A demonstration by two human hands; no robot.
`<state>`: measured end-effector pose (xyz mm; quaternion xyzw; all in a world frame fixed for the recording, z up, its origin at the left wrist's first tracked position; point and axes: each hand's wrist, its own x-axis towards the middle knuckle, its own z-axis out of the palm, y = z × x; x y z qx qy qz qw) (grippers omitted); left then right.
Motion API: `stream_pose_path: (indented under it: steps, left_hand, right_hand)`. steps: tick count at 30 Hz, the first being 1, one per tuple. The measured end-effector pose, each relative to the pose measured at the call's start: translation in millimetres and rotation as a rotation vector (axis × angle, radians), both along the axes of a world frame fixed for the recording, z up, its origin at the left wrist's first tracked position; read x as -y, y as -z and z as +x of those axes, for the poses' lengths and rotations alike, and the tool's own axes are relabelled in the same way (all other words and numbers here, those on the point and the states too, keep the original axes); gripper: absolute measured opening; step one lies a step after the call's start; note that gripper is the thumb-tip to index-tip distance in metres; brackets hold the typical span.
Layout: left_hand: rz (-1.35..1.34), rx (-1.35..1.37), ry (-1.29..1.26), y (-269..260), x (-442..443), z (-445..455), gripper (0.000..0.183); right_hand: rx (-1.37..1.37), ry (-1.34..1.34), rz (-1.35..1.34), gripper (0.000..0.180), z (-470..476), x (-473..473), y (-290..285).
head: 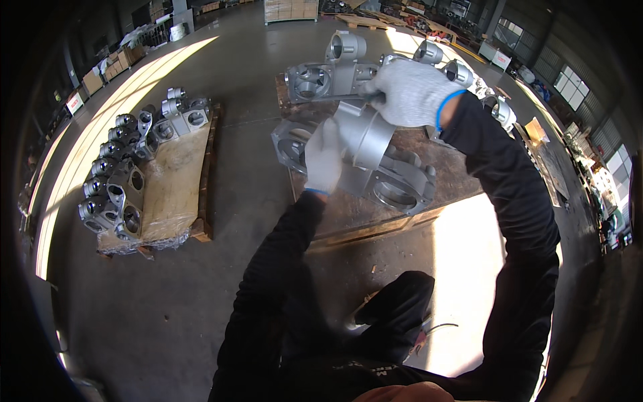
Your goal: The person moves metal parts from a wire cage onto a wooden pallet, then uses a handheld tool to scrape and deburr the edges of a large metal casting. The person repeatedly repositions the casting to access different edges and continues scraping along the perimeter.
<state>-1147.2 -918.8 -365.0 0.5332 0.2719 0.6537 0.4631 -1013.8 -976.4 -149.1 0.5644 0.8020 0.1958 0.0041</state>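
A grey cast-metal housing (364, 135) lies before me on a brown wooden board, its round neck between my hands and a ring-shaped opening on each side. My left hand (324, 156), in a white knit glove, grips the near left side of that neck. Above its far end is my right hand (414, 93), gloved too, with fingers curled around a thin dark tool (346, 97), possibly a file. The tool points left, and part of it is hidden by the glove. Whether it touches the housing, I cannot tell.
Another housing (321, 80) stands just behind, with several more castings (457, 73) at the far right. The wooden board (341, 221) has a raised front edge. To the left, a low pallet (176, 186) carries several similar castings (125, 191). Sunlight falls on the floor (467, 261).
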Motion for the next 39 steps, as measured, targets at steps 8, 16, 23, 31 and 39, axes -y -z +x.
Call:
stream_pose_path:
  steps: [8,16,23,31,39]
  left_hand:
    - [0.122,-0.219,-0.175,65,17,-34,0.047]
    - [0.055,-0.037,-0.037,52,66,-76,0.062]
    - [-0.045,-0.013,0.074,82,89,-101,0.077]
    - [-0.020,-0.064,-0.009,109,80,-96,0.078]
    - [-0.050,-0.004,0.151,101,87,-84,0.079]
  right_hand:
    - [0.029,0.009,-0.157,0.027,-41,31,-15]
    - [-0.335,0.055,-0.618,0.037,-35,36,-21]
    - [-0.353,0.106,-0.801,0.038,-41,46,-19]
    - [-0.528,0.081,-0.863,0.048,-54,57,0]
    - [-0.328,-0.293,-0.577,0.040,-35,45,30]
